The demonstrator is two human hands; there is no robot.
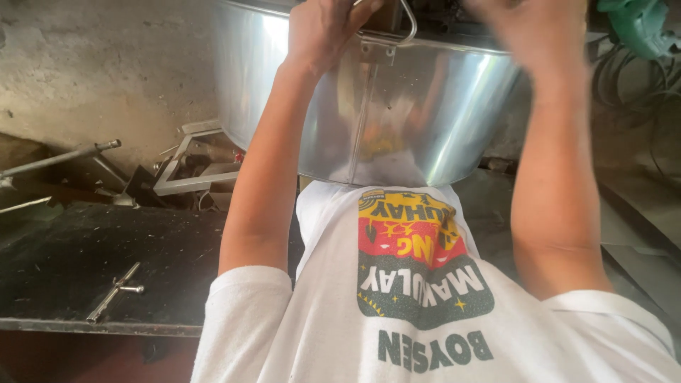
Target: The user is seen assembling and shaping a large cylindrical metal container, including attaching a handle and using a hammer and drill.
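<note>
Closest to the lens: white printed T-shirt (425, 333) filling the lower frame, both bare forearms rising from its sleeves toward the top edge. Left of that, at lower left, dark metal workbench (64, 255) with a small T-shaped steel tool (117, 289) lying loose on it. Further up, large shiny aluminium basin (397, 120), held up before the chest, its rim cut by the top of the frame, its curved wall reflecting the shirt. At top centre, left hand (323, 28) wrapped around the rim just beside the wire bail handle (386, 32), fingers curled shut on the metal. At upper right, right hand (535, 28) on or over the opposite rim, motion-blurred; grip not readable. Handle nearer the left hand; basin between both hands and hanging below them. Beyond, steel scrap and angle brackets (188, 167) at centre left, rough concrete wall (92, 64) at upper left, green power tool (642, 25) at the upper right corner.
</note>
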